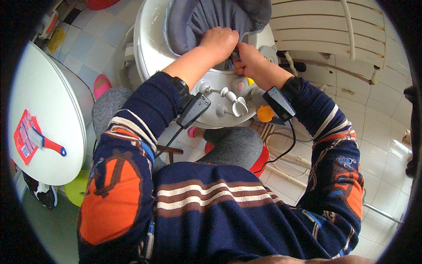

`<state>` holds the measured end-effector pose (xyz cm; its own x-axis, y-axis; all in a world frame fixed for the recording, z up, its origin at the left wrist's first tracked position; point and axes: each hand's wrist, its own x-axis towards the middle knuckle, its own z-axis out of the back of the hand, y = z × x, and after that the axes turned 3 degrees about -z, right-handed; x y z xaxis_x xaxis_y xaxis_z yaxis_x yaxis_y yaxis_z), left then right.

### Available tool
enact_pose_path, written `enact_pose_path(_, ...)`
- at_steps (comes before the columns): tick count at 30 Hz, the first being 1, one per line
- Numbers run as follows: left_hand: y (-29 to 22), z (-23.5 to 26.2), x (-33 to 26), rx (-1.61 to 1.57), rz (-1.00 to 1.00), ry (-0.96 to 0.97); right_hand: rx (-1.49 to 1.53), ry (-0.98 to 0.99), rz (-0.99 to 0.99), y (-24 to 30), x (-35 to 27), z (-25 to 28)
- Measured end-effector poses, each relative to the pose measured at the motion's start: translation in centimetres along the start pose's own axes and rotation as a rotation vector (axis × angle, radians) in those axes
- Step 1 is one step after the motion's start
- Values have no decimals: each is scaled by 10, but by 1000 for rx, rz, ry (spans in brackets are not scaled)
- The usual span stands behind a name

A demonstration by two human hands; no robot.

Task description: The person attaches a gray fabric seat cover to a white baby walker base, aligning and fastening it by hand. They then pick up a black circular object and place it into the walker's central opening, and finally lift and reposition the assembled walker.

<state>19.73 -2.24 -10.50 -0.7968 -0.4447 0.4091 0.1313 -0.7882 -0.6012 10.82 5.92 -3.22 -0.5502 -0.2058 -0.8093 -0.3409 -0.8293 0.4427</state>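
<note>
- Head view: the grey padded seat (202,22) lies at 12 o'clock, set inside a white tray (149,48), its upper part cut off by the picture's edge.
- Left hand (221,42) — at 12 o'clock, over the seat's near edge, knuckles up and fingers curled under. The fingertips are hidden; I cannot tell what they clamp.
- Right hand (251,60) — at 1 o'clock, just beside the left, fingers bent inward at the same edge. Whether they pinch the cloth, I cannot tell.
- Measured from the hands, most of the visible seat lies toward 11 o'clock; the padding runs right up to both.
- A grey spoon-shaped toy (238,107) stands on the tray at 6 o'clock from the hands, an orange disc (264,114) at 5.
- Each wrist wears a black box, the left box (194,109) and the right box (279,103), both trailing cables.
- At 9 o'clock, well apart from the hands, a white table (52,97) bears a red packet (23,137), with a brush (52,144) lying partly across it.
- A pink slipper (102,85) shows at 10 o'clock, a red stool (260,160) under the thigh at 4, a white radiator (316,26) between 1 and 2.
</note>
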Motion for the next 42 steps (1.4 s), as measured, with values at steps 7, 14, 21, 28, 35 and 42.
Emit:
enact_pose_path(7,6,-2,0,-79,-1,13,-370,73,156,9,2,15)
enact_pose_path(14,14,35,12,-230,-125,-118,-1434,-180,672,43,-10,71)
enact_pose_path(21,28,85,31,-900,48,-170,-509,-12,911,44,-4,10)
enact_pose_path(28,34,68,15,-217,159,-69,71,109,639,75,-23,2)
enact_pose_path(35,20,47,11,-493,250,-159,-88,322,694,70,-30,-28)
enact_pose_path(42,-2,77,13,-689,298,-136,-207,-320,842,93,28,-11)
